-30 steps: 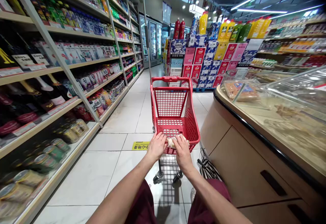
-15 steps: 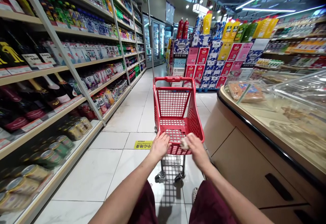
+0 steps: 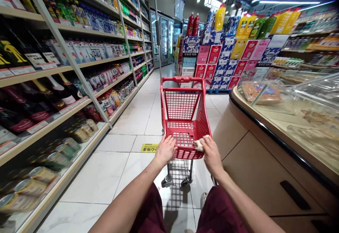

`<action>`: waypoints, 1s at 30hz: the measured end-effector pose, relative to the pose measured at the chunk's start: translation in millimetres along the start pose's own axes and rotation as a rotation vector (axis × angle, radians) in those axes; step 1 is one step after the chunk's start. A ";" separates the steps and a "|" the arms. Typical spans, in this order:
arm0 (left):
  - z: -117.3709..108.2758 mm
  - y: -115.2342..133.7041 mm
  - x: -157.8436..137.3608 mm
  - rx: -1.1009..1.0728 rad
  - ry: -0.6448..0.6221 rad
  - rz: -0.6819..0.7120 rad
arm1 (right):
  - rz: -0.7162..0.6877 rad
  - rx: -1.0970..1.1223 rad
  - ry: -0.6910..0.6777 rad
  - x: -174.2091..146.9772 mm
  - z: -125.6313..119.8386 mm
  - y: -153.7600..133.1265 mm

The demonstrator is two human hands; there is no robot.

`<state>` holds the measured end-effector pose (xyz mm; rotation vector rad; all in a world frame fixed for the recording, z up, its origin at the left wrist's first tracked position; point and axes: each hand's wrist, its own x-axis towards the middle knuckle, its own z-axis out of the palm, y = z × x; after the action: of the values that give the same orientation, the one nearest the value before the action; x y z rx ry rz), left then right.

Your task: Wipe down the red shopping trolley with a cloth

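A small red plastic shopping cart (image 3: 181,105) stands in front of me, its near rim low between my hands and its handle at the far end. My left hand (image 3: 166,149) grips the near left corner of the rim, fingers curled over the edge. At the near right corner, my right hand (image 3: 211,153) holds a crumpled whitish cloth (image 3: 199,144) against the rim. Most of the cloth is hidden under the fingers. The basket's grid floor shows nothing lying on it.
Drink shelves (image 3: 100,62) run along the left. A wooden display counter (image 3: 246,134) with clear covers stands close on the right. Stacked drink cartons (image 3: 214,54) with bottles on top are ahead. A yellow floor sticker (image 3: 149,148) lies left of the cart.
My right hand has slid with the cloth a little to the right along the near rim, to the corner. My left hand keeps its place on the rim.
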<state>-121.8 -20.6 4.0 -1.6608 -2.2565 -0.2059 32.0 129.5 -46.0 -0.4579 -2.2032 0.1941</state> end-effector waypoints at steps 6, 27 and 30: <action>0.4 -6.3 -3.7 0.020 0.010 0.005 | -0.141 0.047 -0.091 -2.0 3.5 -12.3; 5.7 4.4 -1.9 -0.017 0.011 -0.031 | -0.094 0.083 -0.080 -2.4 15.8 -30.2; 4.5 3.6 -2.5 -0.006 0.004 -0.023 | -0.115 0.063 -0.079 -2.3 5.3 -14.2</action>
<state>-118.5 -20.4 -1.3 -1.6371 -2.2750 -0.2217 25.6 115.7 -46.8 -0.2927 -2.2856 0.2219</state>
